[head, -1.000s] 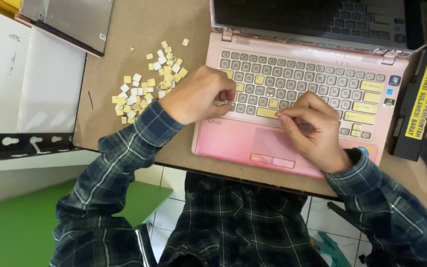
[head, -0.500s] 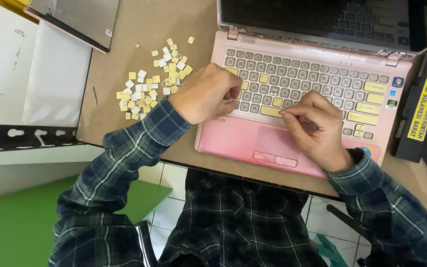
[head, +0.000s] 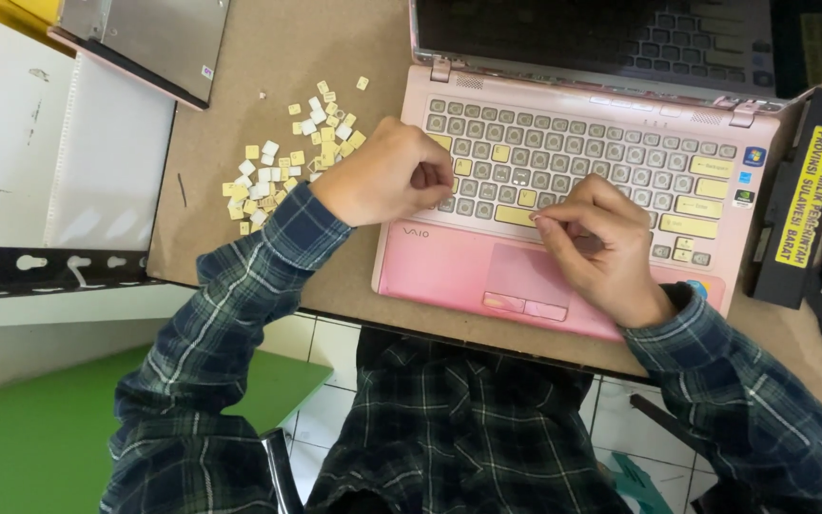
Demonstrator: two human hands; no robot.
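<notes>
Nearest, the right hand [head: 601,249] pinched a tiny keycap, barely visible, over the pink laptop's [head: 563,190] keyboard. The left hand [head: 387,171] was curled shut at the keyboard's left edge; whether it held anything could not be told. The small cap might slip. Beyond, loose keycaps [head: 292,152] lay scattered on the worktop [head: 240,57].

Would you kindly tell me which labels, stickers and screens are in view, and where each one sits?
Dark laptop screen: top, behind the pink keyboard, unlit.
Long yellow label with dark print: on the black slab, right of the laptop.
Small square stickers: laptop's right edge, bluish and dark.
Round sticker: palm rest, by the right hand.
</notes>
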